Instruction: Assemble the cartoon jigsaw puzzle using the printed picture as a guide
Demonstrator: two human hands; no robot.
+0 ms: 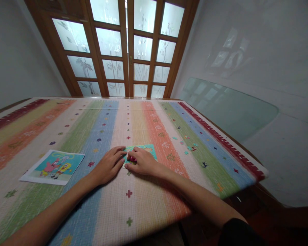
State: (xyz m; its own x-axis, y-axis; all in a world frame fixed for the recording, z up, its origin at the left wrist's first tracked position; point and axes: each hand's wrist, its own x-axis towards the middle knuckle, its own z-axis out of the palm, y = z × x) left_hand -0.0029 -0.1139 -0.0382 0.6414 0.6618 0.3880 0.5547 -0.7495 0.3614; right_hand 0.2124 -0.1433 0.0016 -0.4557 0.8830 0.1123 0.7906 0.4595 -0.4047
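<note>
A small, mostly turquoise jigsaw puzzle [149, 148] lies on the striped tablecloth in front of me, partly covered by my hands. My left hand [110, 165] rests palm down at its left edge, fingers stretched out and slightly apart, holding nothing. Over the middle of the puzzle, my right hand [143, 162] has its fingers curled in toward the thumb. A dark pink spot shows between those fingers; I cannot tell whether it is a held piece or part of the puzzle. Left of my hands lies a printed cartoon picture [55, 167] on white paper.
Several loose puzzle pieces [188, 150] are scattered to the right of the puzzle. The striped tablecloth [113, 212] covers the table, whose right edge runs along a wall. A wooden door with frosted panes [112, 69] stands beyond the far edge.
</note>
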